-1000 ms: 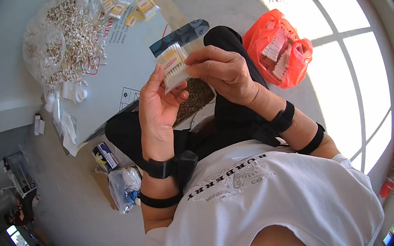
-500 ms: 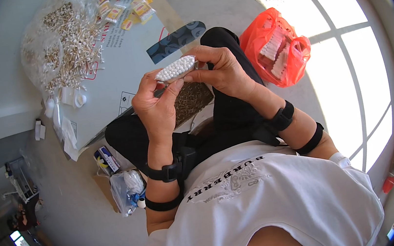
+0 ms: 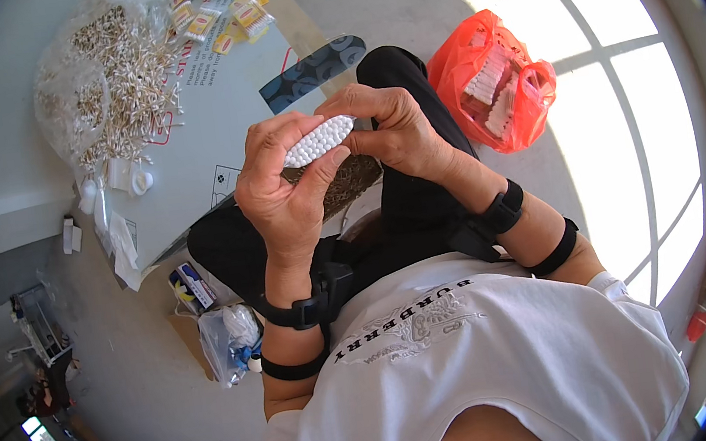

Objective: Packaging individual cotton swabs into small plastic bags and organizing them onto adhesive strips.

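Between my two hands is a pack of cotton swabs [image 3: 320, 142], its white tips packed tightly together and facing up. My left hand [image 3: 281, 172] grips the left end, fingers curled over the far side and thumb along the near side. At the right end my right hand [image 3: 399, 131] pinches it between thumb and fingers. The wrapper around the swabs is mostly hidden by my fingers. Below the hands, partly covered, a brown box or tray holding many thin sticks [image 3: 352, 178] lies by my legs.
A grey board surface [image 3: 212, 150] carries a heap of loose cotton swabs [image 3: 122, 64] in clear plastic and several yellow-white packets [image 3: 253, 17]. A red plastic bag [image 3: 505, 127] with packed swabs stands on the floor at right. An open carton [image 3: 192, 346] with plastic bags sits at lower left.
My left hand has shifted its grip, its fingers now reaching further over the pack's far side. The pack has moved slightly nearer to me and tilted a little more.
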`<state>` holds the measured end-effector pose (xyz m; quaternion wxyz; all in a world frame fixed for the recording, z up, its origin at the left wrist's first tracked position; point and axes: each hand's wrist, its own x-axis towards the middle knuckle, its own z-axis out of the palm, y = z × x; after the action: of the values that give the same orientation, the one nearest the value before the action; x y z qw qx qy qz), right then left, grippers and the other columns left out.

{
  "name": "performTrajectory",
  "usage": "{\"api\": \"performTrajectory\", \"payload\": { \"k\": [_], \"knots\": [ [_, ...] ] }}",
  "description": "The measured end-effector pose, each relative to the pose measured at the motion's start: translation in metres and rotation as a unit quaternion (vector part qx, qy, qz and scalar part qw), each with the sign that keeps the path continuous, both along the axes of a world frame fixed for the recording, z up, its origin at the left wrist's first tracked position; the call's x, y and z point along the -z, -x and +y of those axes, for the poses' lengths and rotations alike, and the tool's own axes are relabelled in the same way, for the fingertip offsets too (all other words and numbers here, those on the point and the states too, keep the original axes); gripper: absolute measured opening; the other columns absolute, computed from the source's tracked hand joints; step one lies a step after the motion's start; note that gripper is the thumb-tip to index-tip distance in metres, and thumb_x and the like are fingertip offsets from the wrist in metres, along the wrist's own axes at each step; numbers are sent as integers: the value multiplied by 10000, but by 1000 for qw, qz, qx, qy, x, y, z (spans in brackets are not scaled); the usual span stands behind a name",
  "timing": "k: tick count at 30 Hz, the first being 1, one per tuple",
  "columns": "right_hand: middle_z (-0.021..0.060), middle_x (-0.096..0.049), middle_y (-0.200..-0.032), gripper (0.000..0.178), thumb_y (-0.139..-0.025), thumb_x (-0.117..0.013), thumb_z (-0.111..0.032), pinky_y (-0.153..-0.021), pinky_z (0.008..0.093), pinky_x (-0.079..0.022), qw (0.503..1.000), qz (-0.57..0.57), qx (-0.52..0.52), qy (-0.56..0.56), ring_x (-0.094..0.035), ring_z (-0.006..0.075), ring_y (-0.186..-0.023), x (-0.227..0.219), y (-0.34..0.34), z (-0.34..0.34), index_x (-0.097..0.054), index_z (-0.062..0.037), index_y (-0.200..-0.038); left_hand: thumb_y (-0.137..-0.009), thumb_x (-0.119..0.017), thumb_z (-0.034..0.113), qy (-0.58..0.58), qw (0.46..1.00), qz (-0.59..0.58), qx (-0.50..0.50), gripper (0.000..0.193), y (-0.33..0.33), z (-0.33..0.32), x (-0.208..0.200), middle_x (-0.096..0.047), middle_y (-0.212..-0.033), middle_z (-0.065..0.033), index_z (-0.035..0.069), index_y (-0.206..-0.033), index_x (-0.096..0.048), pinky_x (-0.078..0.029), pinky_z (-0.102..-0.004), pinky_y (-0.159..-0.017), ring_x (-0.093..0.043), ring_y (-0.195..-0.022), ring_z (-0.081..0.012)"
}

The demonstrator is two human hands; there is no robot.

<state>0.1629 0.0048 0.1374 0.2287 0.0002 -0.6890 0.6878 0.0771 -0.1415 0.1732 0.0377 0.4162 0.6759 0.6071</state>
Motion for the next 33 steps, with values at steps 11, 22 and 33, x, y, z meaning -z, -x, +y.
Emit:
{"api": "performTrajectory", "payload": {
  "k": [11,22,33],
  "knots": [
    [84,-689,-1016,314,-733,-709,49,-882,325,-472,999,27,-4,-21,-609,208,-951,5,1,-1,-696,-10,-1041,-694,-829,65,-12,995,96,22,301,7,-1,0,-674,-922,-74,23,-954,-683,-511,-316,-779,-626,-882,-231],
    [92,-687,-995,320,-727,-699,58,-864,324,-468,999,32,9,-35,-609,220,-934,5,2,-3,-696,-12,-1040,-689,-832,51,-14,997,66,41,334,4,-1,1,-661,-962,-77,24,-979,-669,-506,-326,-786,-609,-892,-226],
    [88,-685,-954,258,-741,-718,20,-837,329,-464,997,46,8,-55,-605,224,-895,4,3,-3,-695,2,-997,-648,-848,33,-4,995,88,46,365,5,1,-2,-651,-966,-82,27,-964,-667,-504,-330,-784,-606,-895,-229]
  ]
}}
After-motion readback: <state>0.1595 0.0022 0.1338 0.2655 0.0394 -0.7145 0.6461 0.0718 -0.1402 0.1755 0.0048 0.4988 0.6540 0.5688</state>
